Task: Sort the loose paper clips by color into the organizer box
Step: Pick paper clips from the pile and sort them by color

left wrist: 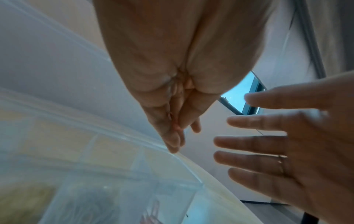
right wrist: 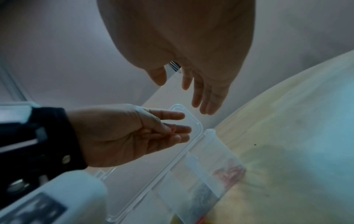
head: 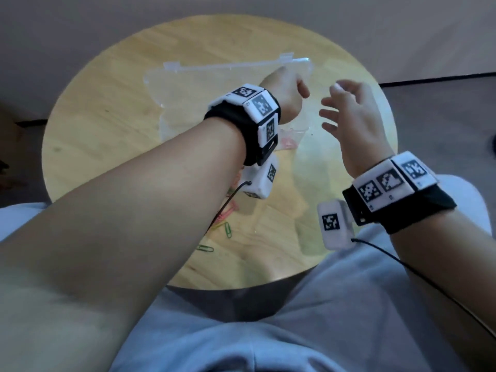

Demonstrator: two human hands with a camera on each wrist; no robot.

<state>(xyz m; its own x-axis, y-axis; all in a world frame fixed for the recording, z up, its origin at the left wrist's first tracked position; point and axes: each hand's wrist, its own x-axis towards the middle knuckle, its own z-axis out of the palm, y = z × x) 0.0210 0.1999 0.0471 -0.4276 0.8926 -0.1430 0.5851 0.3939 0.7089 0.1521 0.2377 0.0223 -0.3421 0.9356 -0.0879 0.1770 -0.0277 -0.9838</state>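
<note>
Left hand (head: 284,89) is raised over the far right of the clear box (right wrist: 201,163), fingers drawn together; a small pink clip (right wrist: 173,131) appears pinched between them, though blur prevents certainty. Right hand (head: 354,122) hovers beside it, fingers spread, holding nothing. Pink clips (right wrist: 229,171) already lie in the box's right end compartment. Loose clips (head: 225,226) remain at the table's (head: 107,108) near edge. Recommended: lower the pinch over the pink compartment before releasing, and keep clear of the lid (head: 236,66).

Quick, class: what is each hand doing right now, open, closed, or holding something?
Left hand: fingers nearly straight, a small pink paper clip pinched among them, above the organizer box.
Right hand: open, fingers spread, holding nothing.
</note>
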